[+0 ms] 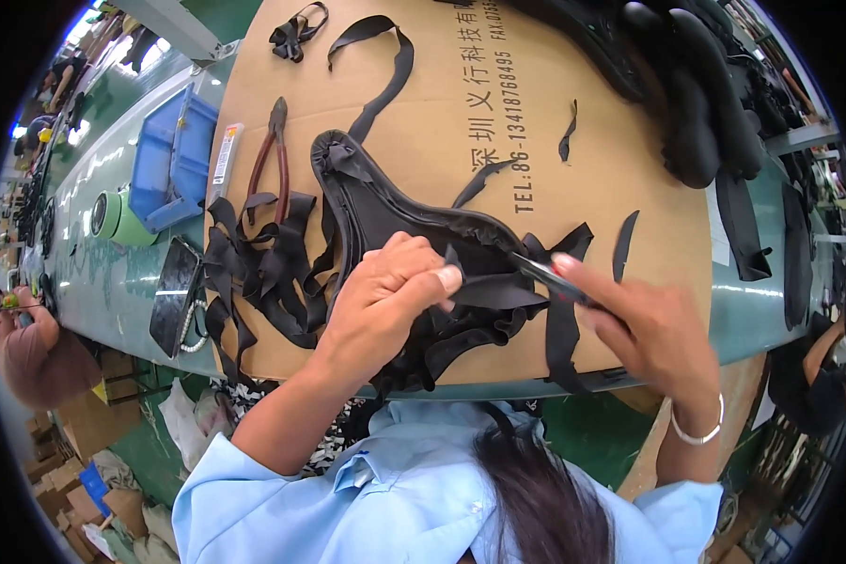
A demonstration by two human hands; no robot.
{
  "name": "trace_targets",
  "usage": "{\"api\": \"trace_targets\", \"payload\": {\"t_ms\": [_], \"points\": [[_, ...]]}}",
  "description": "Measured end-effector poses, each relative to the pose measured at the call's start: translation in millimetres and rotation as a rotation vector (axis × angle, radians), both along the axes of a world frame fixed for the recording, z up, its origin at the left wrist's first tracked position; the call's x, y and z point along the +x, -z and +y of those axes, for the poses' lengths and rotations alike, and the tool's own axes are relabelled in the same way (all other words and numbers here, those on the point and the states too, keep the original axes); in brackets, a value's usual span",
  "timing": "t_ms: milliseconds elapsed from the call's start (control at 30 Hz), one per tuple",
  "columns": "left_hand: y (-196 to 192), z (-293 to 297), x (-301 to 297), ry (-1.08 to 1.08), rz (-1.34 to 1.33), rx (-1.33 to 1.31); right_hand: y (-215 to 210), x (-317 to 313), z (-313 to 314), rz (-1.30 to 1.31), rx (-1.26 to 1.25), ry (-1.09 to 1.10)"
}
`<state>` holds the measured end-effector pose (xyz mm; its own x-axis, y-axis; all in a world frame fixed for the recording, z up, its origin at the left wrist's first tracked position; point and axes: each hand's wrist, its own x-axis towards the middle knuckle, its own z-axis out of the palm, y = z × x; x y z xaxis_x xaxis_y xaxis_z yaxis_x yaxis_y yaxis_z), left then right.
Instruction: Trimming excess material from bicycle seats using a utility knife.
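A black bicycle saddle [385, 211] lies upside down on a sheet of brown cardboard [461, 113], its narrow nose pointing away from me. My left hand [385, 291] pinches a flap of the black cover material [484, 291] at the saddle's wide end. Held in my right hand [658, 334] is a slim tool with a dark blade [545, 274], whose tip touches the cover's edge. Whether the tool is a knife or scissors I cannot tell.
A pile of black trimmed strips [263, 268] lies left of the saddle. Red-handled pliers [271, 155] lie beside it. A blue bin [171, 160], a green tape roll [113, 216] and a phone [174, 296] sit at the left. Finished black saddles [705, 103] are stacked at the far right.
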<state>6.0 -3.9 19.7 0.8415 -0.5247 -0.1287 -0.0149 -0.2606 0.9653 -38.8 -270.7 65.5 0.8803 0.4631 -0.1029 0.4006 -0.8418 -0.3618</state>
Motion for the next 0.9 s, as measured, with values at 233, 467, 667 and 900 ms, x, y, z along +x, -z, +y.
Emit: {"api": "trace_targets", "payload": {"t_ms": [233, 467, 667, 900], "points": [[-14, -35, 39, 0.204, -0.612, -0.055, 17, -26, 0, 0.587, 0.632, 0.516], [-20, -56, 72, -0.070, 0.340, -0.612, 36, -64, 34, 0.183, 0.572, 0.566], [-34, -55, 54, 0.096, -0.772, 0.390, 36, -51, 24, -0.054, 0.326, 0.488], [-22, -76, 73, 0.030, -0.293, 0.212, 46, -50, 43, 0.012, 0.505, 0.618]]}}
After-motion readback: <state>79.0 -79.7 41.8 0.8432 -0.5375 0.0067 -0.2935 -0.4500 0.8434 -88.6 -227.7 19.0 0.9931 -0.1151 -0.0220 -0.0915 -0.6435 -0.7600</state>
